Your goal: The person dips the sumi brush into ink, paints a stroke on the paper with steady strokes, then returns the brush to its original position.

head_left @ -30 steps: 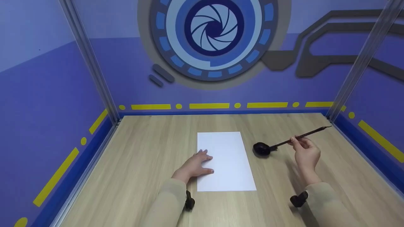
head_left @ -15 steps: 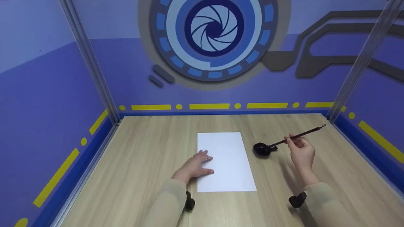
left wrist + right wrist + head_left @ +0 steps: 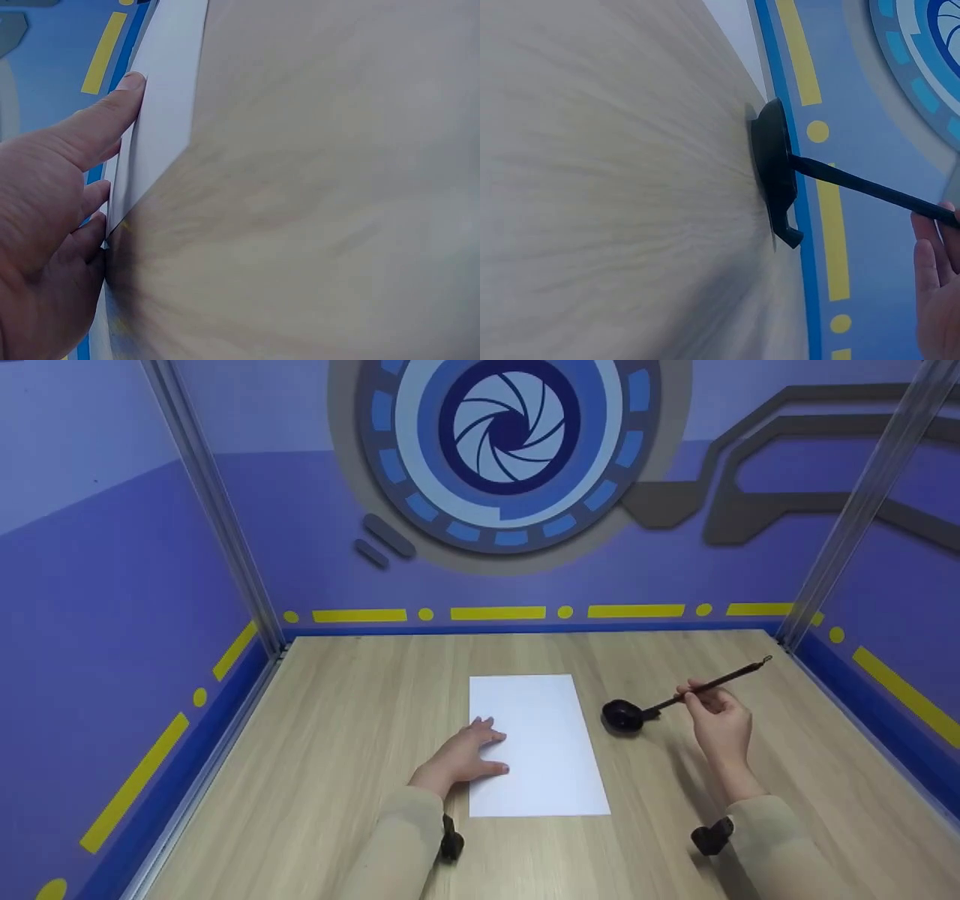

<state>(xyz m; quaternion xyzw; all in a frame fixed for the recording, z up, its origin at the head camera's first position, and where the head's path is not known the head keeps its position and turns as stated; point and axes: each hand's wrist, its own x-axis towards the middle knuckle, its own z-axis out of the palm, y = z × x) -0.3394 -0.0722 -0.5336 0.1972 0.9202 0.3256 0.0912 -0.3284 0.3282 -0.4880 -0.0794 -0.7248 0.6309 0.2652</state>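
A sheet of white paper (image 3: 544, 757) lies on the wooden table, and my left hand (image 3: 459, 754) rests on its left edge with thumb and fingers spread. The left wrist view shows that thumb along the paper (image 3: 169, 82). My right hand (image 3: 721, 731), raised above the table, pinches the dark shaft of a calligraphy brush (image 3: 733, 675) that has a small loop at its upper end. The brush slants down left to a black, spouted ink dish (image 3: 622, 717) right of the paper. In the right wrist view the brush's lower end is at the dish (image 3: 771, 150), its bristles hidden.
The light wooden table (image 3: 360, 697) is enclosed by blue printed walls (image 3: 480, 585) at the back and both sides. Metal posts (image 3: 225, 510) stand at the back corners. A small black camera (image 3: 451, 840) sits at the left cuff, another (image 3: 711, 837) at the right.
My right hand has shifted slightly left with the brush, whose lower end has gone farther into the ink dish. The left hand and the paper have stayed in place.
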